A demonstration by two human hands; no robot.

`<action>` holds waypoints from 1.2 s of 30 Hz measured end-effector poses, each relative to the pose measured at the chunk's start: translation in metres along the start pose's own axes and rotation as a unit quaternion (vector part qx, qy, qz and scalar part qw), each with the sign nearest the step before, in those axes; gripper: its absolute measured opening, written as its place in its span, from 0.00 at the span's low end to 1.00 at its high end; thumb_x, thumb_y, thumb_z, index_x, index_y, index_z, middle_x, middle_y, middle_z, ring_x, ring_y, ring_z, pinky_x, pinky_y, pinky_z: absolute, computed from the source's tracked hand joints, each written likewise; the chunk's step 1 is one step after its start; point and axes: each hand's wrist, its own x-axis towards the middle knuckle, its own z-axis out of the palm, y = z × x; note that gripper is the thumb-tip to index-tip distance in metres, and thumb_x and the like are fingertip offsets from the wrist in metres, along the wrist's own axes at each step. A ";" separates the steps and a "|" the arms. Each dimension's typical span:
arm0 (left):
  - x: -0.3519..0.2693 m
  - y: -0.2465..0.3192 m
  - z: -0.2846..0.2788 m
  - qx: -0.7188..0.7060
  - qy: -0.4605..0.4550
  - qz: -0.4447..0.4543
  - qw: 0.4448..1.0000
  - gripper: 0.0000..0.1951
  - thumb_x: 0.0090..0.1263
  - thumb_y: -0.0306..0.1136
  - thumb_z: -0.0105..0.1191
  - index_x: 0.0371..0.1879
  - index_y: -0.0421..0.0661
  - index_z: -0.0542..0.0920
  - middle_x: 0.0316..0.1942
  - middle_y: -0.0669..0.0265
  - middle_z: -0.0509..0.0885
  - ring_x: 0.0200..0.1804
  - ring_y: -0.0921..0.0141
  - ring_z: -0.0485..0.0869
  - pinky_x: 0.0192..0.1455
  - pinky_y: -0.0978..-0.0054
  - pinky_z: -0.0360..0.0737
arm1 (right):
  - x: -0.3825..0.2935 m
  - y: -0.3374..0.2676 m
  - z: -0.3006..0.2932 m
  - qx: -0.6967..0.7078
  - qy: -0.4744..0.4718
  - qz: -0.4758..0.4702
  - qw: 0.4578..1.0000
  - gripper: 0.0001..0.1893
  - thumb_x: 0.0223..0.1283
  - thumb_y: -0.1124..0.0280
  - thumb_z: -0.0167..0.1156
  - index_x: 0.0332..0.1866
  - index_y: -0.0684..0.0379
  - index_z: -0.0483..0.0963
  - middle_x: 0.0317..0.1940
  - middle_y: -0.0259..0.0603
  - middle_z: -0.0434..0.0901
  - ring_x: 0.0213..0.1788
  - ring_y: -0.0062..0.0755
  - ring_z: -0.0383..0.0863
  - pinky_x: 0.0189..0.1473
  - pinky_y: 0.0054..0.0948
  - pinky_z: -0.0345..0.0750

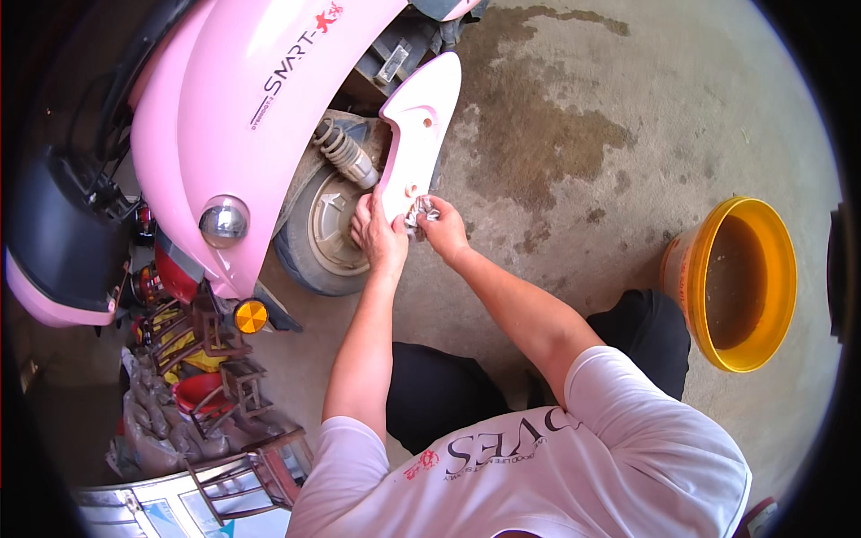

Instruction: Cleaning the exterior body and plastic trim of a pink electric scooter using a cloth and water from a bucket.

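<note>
A curved pale pink plastic panel [422,114] with two round holes stands beside the rear wheel [316,242] of a pink scooter [202,128]. Around its lower end, my left hand [381,235] grips the edge, with the fingers on the wheel side. My right hand [444,228] pinches a crumpled whitish wad [422,210], perhaps cloth or plastic film, against the panel just below the lower hole. Behind the panel, a coil-spring shock absorber [346,153] slopes down to the wheel. Whether the panel is fastened to the scooter cannot be told.
On the right, a yellow-rimmed bucket [783,282] holds murky brown water, close to my knee [646,336]. Dark wet patches [558,141] mark the concrete floor. At lower left are wooden chairs [276,464], filled sacks [144,417] and a red basin [202,393]. An orange reflector [250,316] juts from the scooter.
</note>
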 end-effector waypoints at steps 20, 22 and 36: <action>-0.003 -0.015 0.001 -0.028 0.020 -0.020 0.999 0.32 0.51 0.31 0.63 0.59 0.47 0.67 0.50 0.57 0.71 0.55 0.56 0.68 0.57 0.60 0.65 | -0.009 0.001 0.001 -0.056 0.040 0.031 0.997 0.26 0.44 0.69 0.61 0.55 0.52 0.72 0.46 0.48 0.77 0.49 0.40 0.78 0.52 0.32 0.72; -0.003 -0.015 0.001 -0.033 0.031 -0.008 0.999 0.31 0.51 0.31 0.63 0.57 0.46 0.68 0.48 0.56 0.72 0.54 0.56 0.69 0.57 0.60 0.66 | -0.004 0.003 -0.002 0.036 -0.013 0.092 0.995 0.27 0.44 0.71 0.60 0.56 0.51 0.72 0.48 0.49 0.75 0.52 0.39 0.76 0.51 0.32 0.73; 0.035 0.014 0.001 0.021 -0.036 0.001 0.999 0.30 0.52 0.40 0.64 0.54 0.45 0.70 0.49 0.53 0.75 0.54 0.55 0.72 0.57 0.60 0.68 | 0.000 -0.042 -0.025 0.141 -0.130 0.129 0.973 0.27 0.49 0.82 0.55 0.59 0.56 0.70 0.41 0.39 0.79 0.37 0.25 0.79 0.40 0.25 0.76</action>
